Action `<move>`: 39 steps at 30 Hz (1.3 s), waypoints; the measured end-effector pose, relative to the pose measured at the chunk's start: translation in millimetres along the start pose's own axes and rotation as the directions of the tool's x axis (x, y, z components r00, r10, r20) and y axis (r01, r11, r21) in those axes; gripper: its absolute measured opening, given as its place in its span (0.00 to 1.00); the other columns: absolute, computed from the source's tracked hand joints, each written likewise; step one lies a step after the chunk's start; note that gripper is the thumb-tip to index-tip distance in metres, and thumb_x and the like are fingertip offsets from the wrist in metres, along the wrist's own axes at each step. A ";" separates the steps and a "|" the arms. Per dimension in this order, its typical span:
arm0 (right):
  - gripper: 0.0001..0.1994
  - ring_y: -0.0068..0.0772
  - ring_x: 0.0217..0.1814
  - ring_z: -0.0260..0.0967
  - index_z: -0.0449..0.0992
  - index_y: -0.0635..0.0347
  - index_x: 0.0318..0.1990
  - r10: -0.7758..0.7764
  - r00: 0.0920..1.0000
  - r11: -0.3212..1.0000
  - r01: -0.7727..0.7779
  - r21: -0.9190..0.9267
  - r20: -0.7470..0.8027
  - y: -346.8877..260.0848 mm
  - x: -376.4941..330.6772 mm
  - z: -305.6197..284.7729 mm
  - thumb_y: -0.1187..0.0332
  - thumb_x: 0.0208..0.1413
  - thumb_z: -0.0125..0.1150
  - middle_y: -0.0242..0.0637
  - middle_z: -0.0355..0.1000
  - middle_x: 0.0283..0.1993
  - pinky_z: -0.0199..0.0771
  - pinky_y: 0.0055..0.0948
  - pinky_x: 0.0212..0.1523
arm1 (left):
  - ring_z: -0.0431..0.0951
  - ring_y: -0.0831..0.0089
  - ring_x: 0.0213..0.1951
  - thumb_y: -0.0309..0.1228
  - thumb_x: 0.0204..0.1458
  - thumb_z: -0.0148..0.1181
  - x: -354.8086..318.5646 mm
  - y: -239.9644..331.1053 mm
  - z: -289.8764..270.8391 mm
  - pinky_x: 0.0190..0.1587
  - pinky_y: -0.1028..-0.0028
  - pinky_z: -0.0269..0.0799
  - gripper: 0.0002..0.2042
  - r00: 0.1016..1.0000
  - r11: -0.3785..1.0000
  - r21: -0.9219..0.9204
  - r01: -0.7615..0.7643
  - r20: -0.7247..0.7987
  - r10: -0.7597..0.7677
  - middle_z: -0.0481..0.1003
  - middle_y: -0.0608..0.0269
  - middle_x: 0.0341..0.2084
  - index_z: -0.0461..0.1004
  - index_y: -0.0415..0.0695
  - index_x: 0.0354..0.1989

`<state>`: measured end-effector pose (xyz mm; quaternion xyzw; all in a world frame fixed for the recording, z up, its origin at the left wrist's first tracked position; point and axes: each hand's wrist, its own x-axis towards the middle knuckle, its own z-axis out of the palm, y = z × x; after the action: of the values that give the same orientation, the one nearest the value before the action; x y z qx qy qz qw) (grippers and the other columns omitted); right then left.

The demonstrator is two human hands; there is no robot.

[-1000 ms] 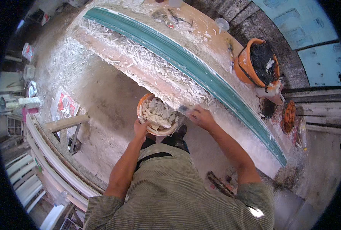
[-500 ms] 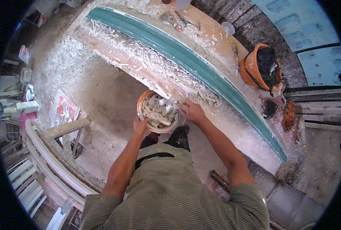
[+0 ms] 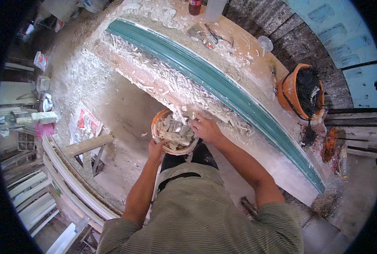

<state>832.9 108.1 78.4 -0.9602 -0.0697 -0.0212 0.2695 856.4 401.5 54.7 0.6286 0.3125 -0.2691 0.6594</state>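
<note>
1. Green moulding (image 3: 222, 84) lies lengthwise along the bench (image 3: 277, 161), barring level reach.
2. Beyond it, right, a large orange bucket (image 3: 288, 91) obstructs passage.
3. Left of the small bucket (image 3: 156, 120), space above the floor (image 3: 122, 101) is open.

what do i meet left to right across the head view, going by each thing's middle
Red-and-white container, wooden beam, left hand, bucket of pale scraps, right hand, brush, orange bucket with black contents
</note>
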 end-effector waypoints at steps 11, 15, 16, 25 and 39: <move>0.09 0.46 0.38 0.78 0.83 0.49 0.43 0.065 0.997 0.997 -0.063 0.044 -0.050 -12.0 24.3 -5.5 0.60 0.59 0.64 0.41 0.74 0.44 0.81 0.43 0.38 | 0.84 0.63 0.37 0.18 0.47 0.62 51.1 32.6 -42.9 0.36 0.66 0.84 0.21 0.997 0.987 -0.163 -0.005 0.070 0.016 0.80 0.54 0.40 0.70 0.34 0.52; 0.08 0.42 0.34 0.77 0.83 0.49 0.41 0.123 0.991 0.992 -0.123 -0.004 0.044 -35.1 70.3 15.0 0.60 0.58 0.66 0.38 0.73 0.40 0.80 0.38 0.34 | 0.84 0.64 0.37 0.18 0.47 0.62 76.5 61.9 -63.1 0.37 0.66 0.85 0.20 0.992 0.989 -0.144 -0.028 0.117 0.045 0.80 0.54 0.40 0.70 0.34 0.51; 0.08 0.43 0.34 0.77 0.83 0.49 0.41 0.092 0.995 0.996 -0.092 -0.021 0.027 -35.4 64.7 6.9 0.60 0.58 0.66 0.38 0.73 0.40 0.80 0.37 0.35 | 0.84 0.65 0.37 0.18 0.47 0.62 82.1 68.5 -67.6 0.37 0.66 0.85 0.19 0.991 0.990 -0.142 -0.021 0.128 0.039 0.80 0.54 0.40 0.70 0.35 0.50; 0.09 0.46 0.33 0.77 0.83 0.50 0.42 0.279 0.951 0.959 -0.270 -0.084 0.132 -52.7 72.9 5.0 0.63 0.56 0.69 0.40 0.73 0.37 0.79 0.43 0.33 | 0.83 0.68 0.36 0.19 0.46 0.65 117.5 123.0 -97.9 0.35 0.69 0.82 0.19 0.988 0.998 -0.054 0.017 0.152 -0.009 0.79 0.58 0.38 0.72 0.37 0.49; 0.06 0.45 0.36 0.76 0.83 0.54 0.40 0.383 0.907 0.923 -0.368 0.110 -0.175 -61.6 108.5 26.1 0.66 0.55 0.70 0.41 0.73 0.38 0.78 0.42 0.37 | 0.82 0.70 0.31 0.22 0.46 0.67 160.2 147.0 -137.8 0.29 0.71 0.78 0.18 0.990 0.994 0.101 -0.051 0.139 0.036 0.79 0.57 0.35 0.74 0.36 0.47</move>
<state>931.4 187.1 96.3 -0.9384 0.1421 -0.0594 0.3094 1061.8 554.5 29.6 0.6488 0.2384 -0.3131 0.6513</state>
